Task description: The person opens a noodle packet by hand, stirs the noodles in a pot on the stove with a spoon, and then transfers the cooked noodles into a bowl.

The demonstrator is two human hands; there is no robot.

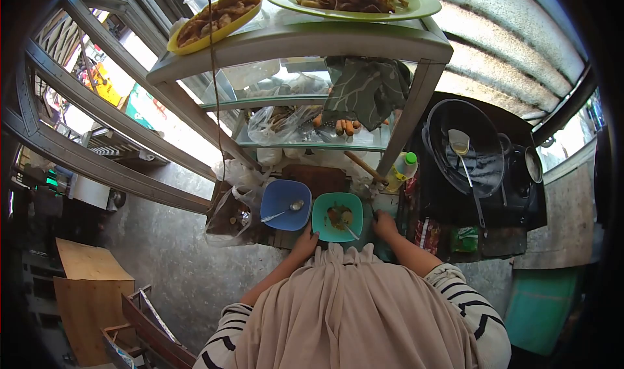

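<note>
Side by side in front of me stand a blue bowl (pixel 281 199) with a metal spoon (pixel 286 211) in it and a green bowl (pixel 323 219). Brownish food and another spoon lie inside the green one. My left hand (pixel 305 244) is at the lower left edge of the green bowl, its fingers close together near the rim; what they hold, if anything, is too small to tell. To the right of that bowl, my right hand (pixel 385 226) has its fingers curled at the counter beside a thin dark object, which I cannot make out.
A glass cabinet (pixel 305 39) bears a yellow plate (pixel 224 39) and a green plate (pixel 390 17) of food. A green-capped bottle (pixel 401 169) stands right of a wooden handle (pixel 366 167). Farther right, a wok (pixel 448 154) holds a spatula (pixel 459 143). Plastic bags hang left.
</note>
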